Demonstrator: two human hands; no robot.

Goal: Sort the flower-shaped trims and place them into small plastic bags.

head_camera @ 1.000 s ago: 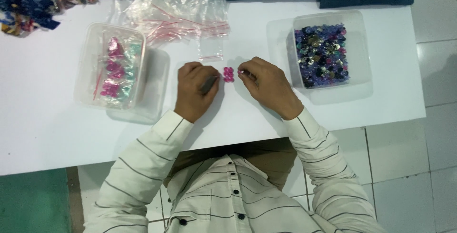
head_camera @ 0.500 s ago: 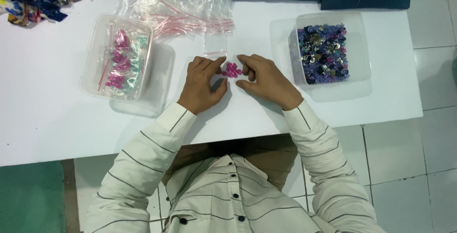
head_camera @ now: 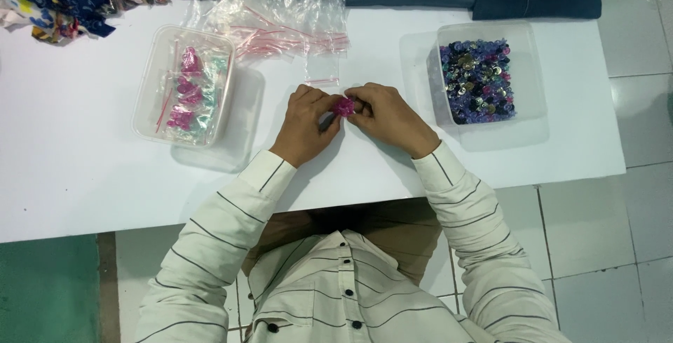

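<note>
Left hand (head_camera: 306, 124) and right hand (head_camera: 387, 117) meeting at mid-surface (head_camera: 84, 175), fingers of both pinched shut on 1 small pink bead cluster (head_camera: 343, 107), just below 1 empty clear zip bag (head_camera: 322, 69). Risk, as judged: loosened pinch, beads scattering off the surface edge.

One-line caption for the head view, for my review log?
Both hands, left hand and right hand, pinch a small pink item above the white table.

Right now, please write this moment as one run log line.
left hand + right hand: pinch pink pieces | above white table | bead tub right
</note>
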